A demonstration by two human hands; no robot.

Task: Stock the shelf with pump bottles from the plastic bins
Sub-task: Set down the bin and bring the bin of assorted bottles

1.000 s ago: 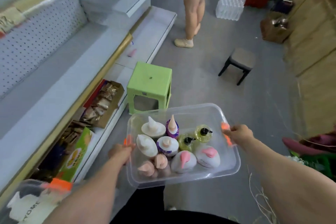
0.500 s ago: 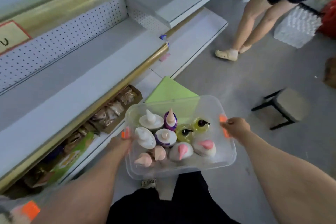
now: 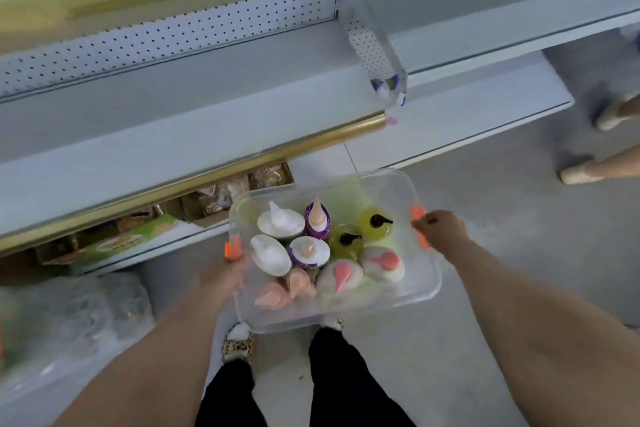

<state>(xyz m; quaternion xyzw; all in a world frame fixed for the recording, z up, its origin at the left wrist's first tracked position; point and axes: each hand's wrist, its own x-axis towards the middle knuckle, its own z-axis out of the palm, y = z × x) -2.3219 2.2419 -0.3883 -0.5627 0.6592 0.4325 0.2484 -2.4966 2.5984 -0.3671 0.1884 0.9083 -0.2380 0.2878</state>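
Legs: you stood in black trousers (image 3: 341,378) and leopard-print slippers (image 3: 238,345) on the grey floor (image 3: 485,211).
Bag: a clear plastic bag (image 3: 69,319) lay blurred at your near left, its contents not readable.
Left hand: your left hand (image 3: 225,276) held the left end of the plastic bin (image 3: 427,293), just below the orange clasp (image 3: 231,249); your grip was closed on the bin wall, fingertips hidden behind it.
Right hand: your right hand (image 3: 440,233) took the opposite end, fingers curled over the rim at the other orange clasp (image 3: 419,230), the grip closed on the bin.
Bin: clear, held in the air in front of you, level with your knees in the view and just beside the lowest shelf edge.
Pump bottles: all stood upright inside the bin, crowded toward its left and near side: two white-capped bottles (image 3: 280,222), two purple bottles (image 3: 317,220) with peach tops, two yellow bottles (image 3: 375,224) with black pumps, two white bottles (image 3: 341,278) with pink pumps, and two peach pump heads (image 3: 277,295) nearest you.
Lowest shelf: it carried an open cardboard box of packets (image 3: 225,191) and a green carton (image 3: 128,243).
Middle shelf: the grey shelf (image 3: 207,90) with a gold front strip (image 3: 242,163) lay above those goods.
Back: a perforated panel (image 3: 173,42) closed it.
Far right: another person's feet (image 3: 581,174) were on the floor.
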